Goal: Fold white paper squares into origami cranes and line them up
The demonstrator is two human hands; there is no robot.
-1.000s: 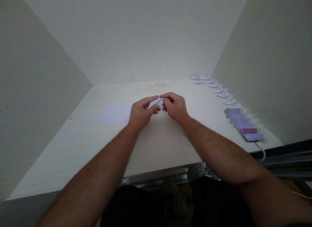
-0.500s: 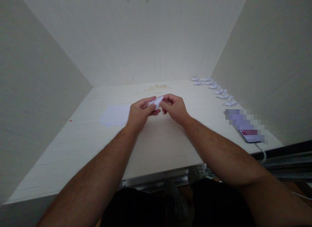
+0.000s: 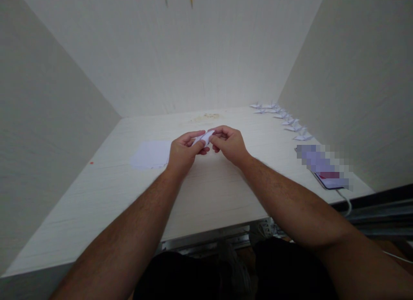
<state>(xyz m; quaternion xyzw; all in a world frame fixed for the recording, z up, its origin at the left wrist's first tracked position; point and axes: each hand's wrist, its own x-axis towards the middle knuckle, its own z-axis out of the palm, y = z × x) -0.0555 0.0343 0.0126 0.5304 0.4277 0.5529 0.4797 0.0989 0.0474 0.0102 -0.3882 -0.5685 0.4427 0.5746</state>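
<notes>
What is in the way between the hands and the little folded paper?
Nothing visible. The left hand and the right hand both pinch the folded paper between them, over the table. The stack of sheets lies apart, to the left of the left hand.

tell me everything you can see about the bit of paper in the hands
The folded paper is a small, white to pale lilac piece, creased into a narrow pointed shape. It is held above the table, tilted, pinched between fingertips of the left hand and right hand, which cover most of it.
</notes>
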